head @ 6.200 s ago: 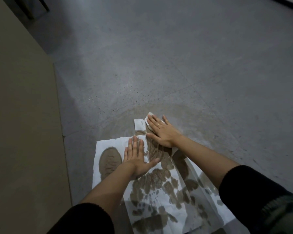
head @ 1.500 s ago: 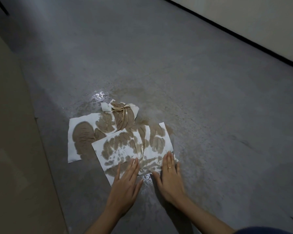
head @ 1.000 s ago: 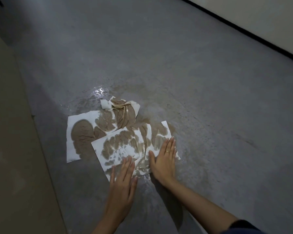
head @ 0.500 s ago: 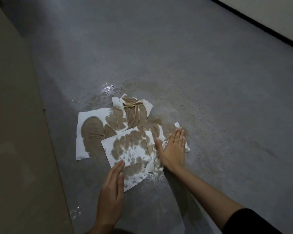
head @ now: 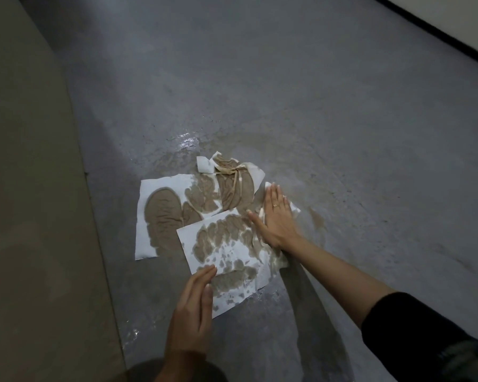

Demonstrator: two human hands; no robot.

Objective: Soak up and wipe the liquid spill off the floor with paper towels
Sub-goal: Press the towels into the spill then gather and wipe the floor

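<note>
Several white paper towels lie on the grey floor, blotched brown with soaked liquid. The near sheet point(head: 226, 255) overlaps a left sheet point(head: 160, 216), and a crumpled wet piece point(head: 232, 177) sits behind them. My right hand point(head: 276, 216) presses flat, fingers together, on the right edge of the near sheet, bunching it. My left hand point(head: 193, 307) hovers flat over the sheet's near corner, holding nothing. A thin brown wet film point(head: 316, 220) stains the floor right of the towels, and shiny wet patches point(head: 186, 140) glint behind them.
A beige wall or panel point(head: 31, 216) runs along the left. A pale wall with a dark baseboard point(head: 436, 28) crosses the far right corner. Grey concrete floor point(head: 287, 78) stretches beyond the towels. Small wet glints point(head: 134, 333) lie near my left hand.
My right hand slid forward and rightward along the towel's right edge, pushing and bunching it. My left hand lifted back off the sheet toward its near corner.
</note>
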